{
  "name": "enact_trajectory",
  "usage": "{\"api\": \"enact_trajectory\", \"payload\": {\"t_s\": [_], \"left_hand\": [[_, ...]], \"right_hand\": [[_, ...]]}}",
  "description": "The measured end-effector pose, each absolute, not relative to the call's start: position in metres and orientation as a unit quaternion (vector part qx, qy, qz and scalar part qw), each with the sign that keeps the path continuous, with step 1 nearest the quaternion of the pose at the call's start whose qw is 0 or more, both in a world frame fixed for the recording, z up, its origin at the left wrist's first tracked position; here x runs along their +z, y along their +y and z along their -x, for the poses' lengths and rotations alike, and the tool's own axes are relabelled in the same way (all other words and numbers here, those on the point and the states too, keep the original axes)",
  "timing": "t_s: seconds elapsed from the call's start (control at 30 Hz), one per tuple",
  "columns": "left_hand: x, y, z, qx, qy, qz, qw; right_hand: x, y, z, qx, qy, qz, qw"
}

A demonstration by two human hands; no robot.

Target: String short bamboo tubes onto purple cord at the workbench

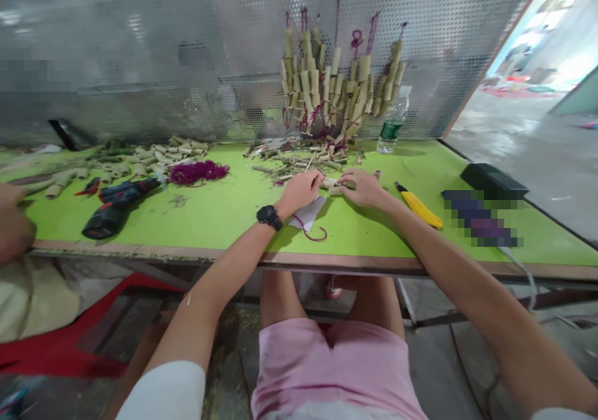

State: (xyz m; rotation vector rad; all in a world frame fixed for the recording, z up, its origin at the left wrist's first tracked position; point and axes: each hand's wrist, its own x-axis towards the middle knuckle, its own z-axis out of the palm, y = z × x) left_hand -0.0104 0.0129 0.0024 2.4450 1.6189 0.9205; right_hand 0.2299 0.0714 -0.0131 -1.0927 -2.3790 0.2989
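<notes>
My left hand (303,189), with a black watch on its wrist, is closed over the bench; whatever its fingers hold is hidden. Close by on the right, my right hand (362,186) has its thumb and fingers closed on a short bamboo tube (335,190). Pale tube pieces lie between the two hands. A whitish scrap of paper (314,212) lies below the left hand, and a loose purple cord (317,238) curls over it onto the green tabletop (364,233). Behind the hands is a scattered pile of bamboo pieces (303,158).
Strung bamboo bundles (327,83) hang against a perforated metal panel. A water bottle (390,127), a yellow utility knife (420,209) and a black box (493,180) are to the right. Leftward are purple yarn (199,171), a cordless drill (116,208) and another person's hand (14,224).
</notes>
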Motion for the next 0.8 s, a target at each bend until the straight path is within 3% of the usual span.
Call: {"api": "enact_trajectory", "payload": {"t_s": [0.33, 0.7, 0.8], "left_hand": [[0.002, 0.007, -0.005, 0.172, 0.542, -0.82, -0.063], [-0.007, 0.01, 0.002, 0.277, 0.508, -0.816, 0.019], [-0.007, 0.02, 0.004, 0.294, 0.474, -0.824, 0.099]], "right_hand": [[-0.018, 0.071, -0.226, 0.115, -0.886, 0.382, 0.238], [-0.016, 0.067, -0.224, 0.115, -0.884, 0.406, 0.2], [-0.017, 0.067, -0.223, 0.116, -0.881, 0.414, 0.198]]}}
